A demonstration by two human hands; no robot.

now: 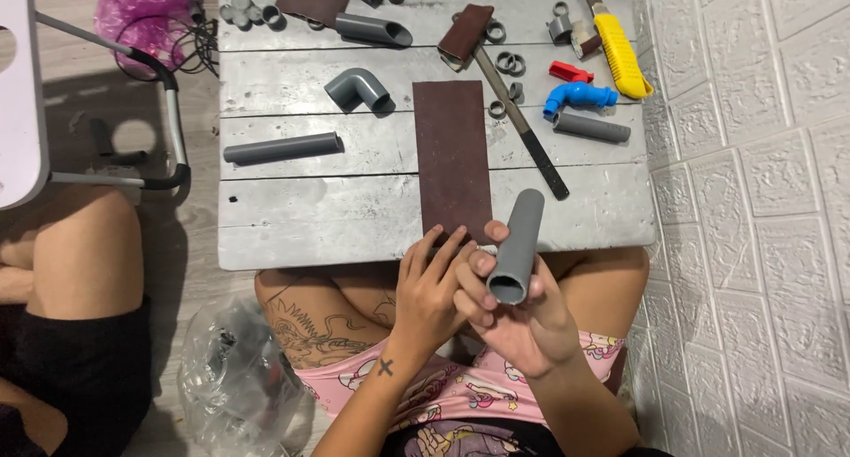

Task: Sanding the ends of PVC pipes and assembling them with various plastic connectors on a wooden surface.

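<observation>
My right hand (527,320) grips a short grey plastic pipe (517,243), its open end facing me, held just past the near edge of a low grey wooden table (354,222). My left hand (432,289) rests against the right one, fingers spread and touching the pipe's lower end. A brown sheet of sandpaper (453,156) lies on the table right beyond both hands.
On the table lie a long grey pipe (282,147), a grey elbow (359,89), another pipe piece (591,127), a blue fitting (577,96), a yellow knife (620,58), a file (522,125), several rings. Another person's legs (75,271) are at left, a white wall (753,200) at right, a plastic bag (235,377) near my knee.
</observation>
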